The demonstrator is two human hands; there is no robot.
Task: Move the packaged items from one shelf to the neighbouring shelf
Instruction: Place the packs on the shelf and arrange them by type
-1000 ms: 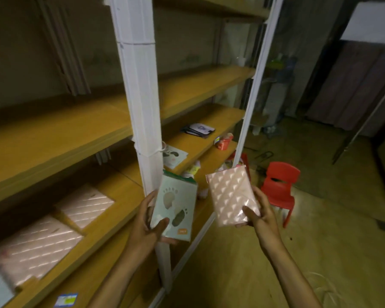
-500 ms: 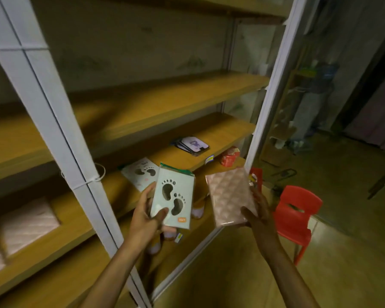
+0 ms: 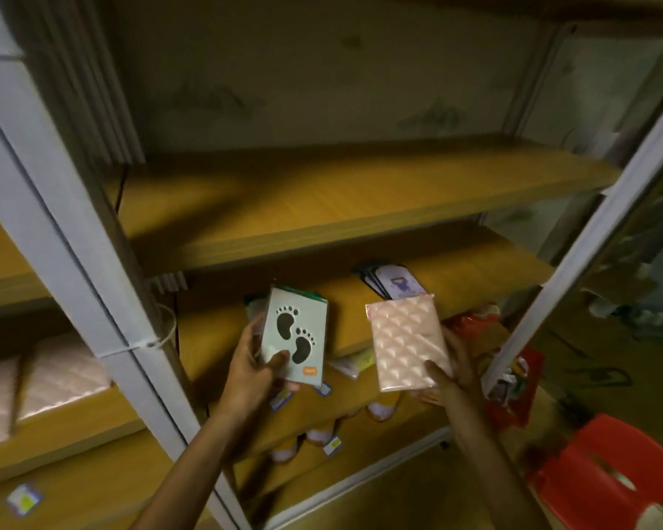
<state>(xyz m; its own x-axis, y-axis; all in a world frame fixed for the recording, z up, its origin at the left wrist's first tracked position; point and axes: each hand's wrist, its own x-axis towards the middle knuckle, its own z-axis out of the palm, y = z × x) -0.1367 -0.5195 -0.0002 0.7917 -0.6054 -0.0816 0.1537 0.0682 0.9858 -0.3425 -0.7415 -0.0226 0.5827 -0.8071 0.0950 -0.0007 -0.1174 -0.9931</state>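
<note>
My left hand (image 3: 253,369) grips a pale green pack printed with two dark footprints (image 3: 295,338), held upright in front of the right-hand shelf bay. My right hand (image 3: 450,371) holds a pink quilted pack (image 3: 406,342) beside it, also upright. Both packs hover just before the middle wooden shelf (image 3: 475,262) of that bay. Behind the green pack lies another footprint pack, mostly hidden. In the left bay, pink quilted packs (image 3: 58,372) lie flat on the shelf.
A white upright post (image 3: 73,262) divides the two bays; a second post (image 3: 590,242) bounds the right bay. Dark cards (image 3: 395,281) and a red packet (image 3: 475,319) lie on the middle shelf. Small items sit on lower shelves. A red plastic chair (image 3: 605,472) stands at the lower right.
The view has swung right, from the left bay to the right bay. Both hands, still holding their packs, have come closer to the right bay's middle shelf.
</note>
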